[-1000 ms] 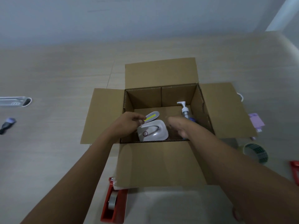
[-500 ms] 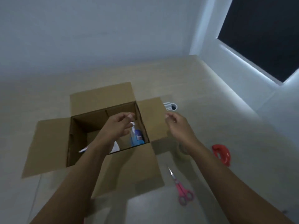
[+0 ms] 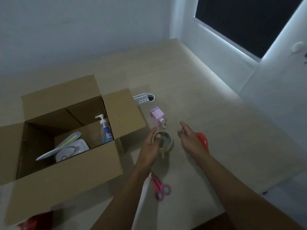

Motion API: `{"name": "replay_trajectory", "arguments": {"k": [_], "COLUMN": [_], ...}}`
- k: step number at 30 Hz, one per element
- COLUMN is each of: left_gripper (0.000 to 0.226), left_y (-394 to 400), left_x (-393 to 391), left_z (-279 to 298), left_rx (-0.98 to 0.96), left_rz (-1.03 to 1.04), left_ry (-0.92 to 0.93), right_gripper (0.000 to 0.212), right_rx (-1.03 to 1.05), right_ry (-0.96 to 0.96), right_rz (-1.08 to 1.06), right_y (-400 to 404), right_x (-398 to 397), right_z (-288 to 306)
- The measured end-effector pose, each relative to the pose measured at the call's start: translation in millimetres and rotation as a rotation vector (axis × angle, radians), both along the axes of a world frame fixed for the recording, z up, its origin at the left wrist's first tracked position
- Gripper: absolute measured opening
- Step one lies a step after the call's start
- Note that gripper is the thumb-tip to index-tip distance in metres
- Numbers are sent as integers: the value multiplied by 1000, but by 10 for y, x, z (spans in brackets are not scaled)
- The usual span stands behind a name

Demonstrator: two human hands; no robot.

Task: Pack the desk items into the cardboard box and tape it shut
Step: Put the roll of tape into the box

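The open cardboard box [image 3: 93, 165] stands at the left with its flaps spread. Inside it are a blue pump bottle [image 3: 105, 130] upright in the right corner and a white desk lamp [image 3: 69, 149] lying flat. Right of the box, my left hand [image 3: 150, 148] grips a roll of tape [image 3: 167, 143] on the table, with fingertips over its rim and into the core. My right hand [image 3: 188, 140] hovers just right of the roll, fingers straight and holding nothing.
A small purple item [image 3: 157, 117] and a white pen holder [image 3: 144, 98] lie beyond the roll. A red object [image 3: 204, 143] sits under my right hand. Pink scissors [image 3: 160, 188] lie near the table's front edge. A red tape dispenser [image 3: 37, 220] shows at the bottom left.
Both hands left the box and moved right. My left hand has taken hold of the tape roll. The view has swung to the right.
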State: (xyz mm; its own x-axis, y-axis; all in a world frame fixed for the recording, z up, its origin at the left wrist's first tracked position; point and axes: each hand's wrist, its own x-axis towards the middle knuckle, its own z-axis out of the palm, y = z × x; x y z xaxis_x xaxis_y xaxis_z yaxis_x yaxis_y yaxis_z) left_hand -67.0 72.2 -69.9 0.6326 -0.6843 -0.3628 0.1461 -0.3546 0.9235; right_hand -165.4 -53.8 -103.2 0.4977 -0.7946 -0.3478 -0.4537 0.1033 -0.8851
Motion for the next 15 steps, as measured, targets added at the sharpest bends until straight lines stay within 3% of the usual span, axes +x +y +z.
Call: {"name": "replay_trajectory", "arguments": {"k": [7, 15], "left_gripper": [46, 47], "left_y": [-167, -298], "left_x": [173, 179], "left_z": [-633, -867], "left_rx": [145, 151], "left_rz": [229, 113], "left_ry": [12, -12], "right_gripper": [53, 67], "right_rx": [103, 131], "right_ry": [-36, 23], "right_rz": [9, -47], "right_y": [64, 73], "right_x": [242, 318], "right_z": [-578, -730]}}
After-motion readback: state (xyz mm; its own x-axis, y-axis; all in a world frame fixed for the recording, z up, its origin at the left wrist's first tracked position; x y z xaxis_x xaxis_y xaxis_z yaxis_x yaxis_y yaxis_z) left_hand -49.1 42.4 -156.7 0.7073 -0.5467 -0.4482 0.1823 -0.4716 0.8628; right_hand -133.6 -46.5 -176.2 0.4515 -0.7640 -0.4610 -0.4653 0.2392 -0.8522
